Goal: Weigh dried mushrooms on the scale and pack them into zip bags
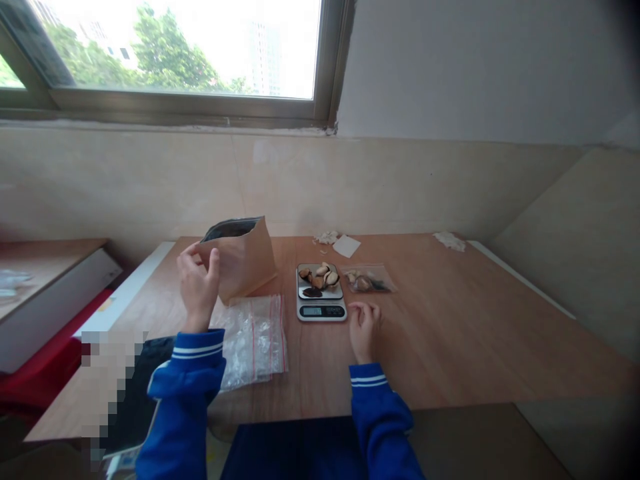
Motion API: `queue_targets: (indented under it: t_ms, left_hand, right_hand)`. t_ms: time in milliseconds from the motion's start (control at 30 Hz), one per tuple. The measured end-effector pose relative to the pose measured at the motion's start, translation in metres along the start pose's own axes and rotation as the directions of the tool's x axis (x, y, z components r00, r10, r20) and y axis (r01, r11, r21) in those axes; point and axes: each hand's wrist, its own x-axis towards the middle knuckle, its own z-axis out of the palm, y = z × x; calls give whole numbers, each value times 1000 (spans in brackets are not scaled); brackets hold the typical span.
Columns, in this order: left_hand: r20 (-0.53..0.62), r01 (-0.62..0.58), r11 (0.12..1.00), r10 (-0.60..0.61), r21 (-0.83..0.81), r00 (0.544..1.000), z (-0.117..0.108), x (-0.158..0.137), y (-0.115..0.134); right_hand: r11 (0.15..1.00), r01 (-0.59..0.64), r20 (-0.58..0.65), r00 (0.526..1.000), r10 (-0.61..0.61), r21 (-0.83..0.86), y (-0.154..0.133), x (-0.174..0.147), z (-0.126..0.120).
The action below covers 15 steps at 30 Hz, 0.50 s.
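Note:
My left hand (199, 283) is closed on the near left rim of a brown paper bag (245, 263), which stands with its dark-lined mouth open. My right hand (365, 327) rests on the table just right of a small digital kitchen scale (323, 313); its fingers are curled together and I see nothing in them. On the scale's plate lie several dried pieces, pale and brown, with a dark piece (313, 292) at the front. Behind my right hand is a clear bag (370, 279) of similar dried pieces. The display digits are too small to read.
Flat clear zip bags (255, 347) lie between my left forearm and the scale. A white square card (347, 246) and crumpled white scraps (327, 237) sit near the wall, with another scrap (449, 241) at the back right. A dark flat object (143, 387) lies beside my left sleeve.

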Motion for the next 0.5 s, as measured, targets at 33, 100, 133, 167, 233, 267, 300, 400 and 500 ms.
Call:
queue_targets:
  t_ms: [33, 100, 133, 167, 233, 267, 300, 400, 500]
  left_hand:
    - [-8, 4, 1000, -4, -17, 1000, 3, -9, -3]
    - [-58, 15, 1000, -15, -1, 998, 10, -33, -8]
    - [-88, 21, 998, -16, 58, 996, 14, -47, -11]
    - [-70, 30, 993, -22, 116, 997, 18, -62, -14]
    - [90, 41, 980, -59, 194, 994, 23, -94, -18]
    - [183, 41, 971, -86, 237, 979, 25, -110, -20]
    - [266, 28, 958, -107, 284, 958, 26, -124, -22]
    - [395, -30, 906, -155, 423, 906, 22, -154, -27]
    - [386, -73, 864, -146, 499, 911, 15, -165, -38]
  right_hand:
    - [1000, -3, 3, 1000, 3, 3, 0, 0, 0]
    - [1000, -12, 8, 1000, 12, 11, -2, -1, 0]
    - [1000, -17, 8, 1000, 17, 17, -2, -1, 0]
    - [999, -22, 6, 1000, 22, 24, -2, -2, 0]
    - [999, -31, 2, 1000, 31, 35, -2, -2, 1]
    - [999, -36, 4, 999, 36, 37, -1, -2, 1]
    - [998, -41, 6, 999, 41, 37, -1, -2, 1]
    - [998, -45, 7, 999, 44, 43, 0, -3, 1]
    - [997, -46, 7, 999, 46, 55, 0, -4, 1]
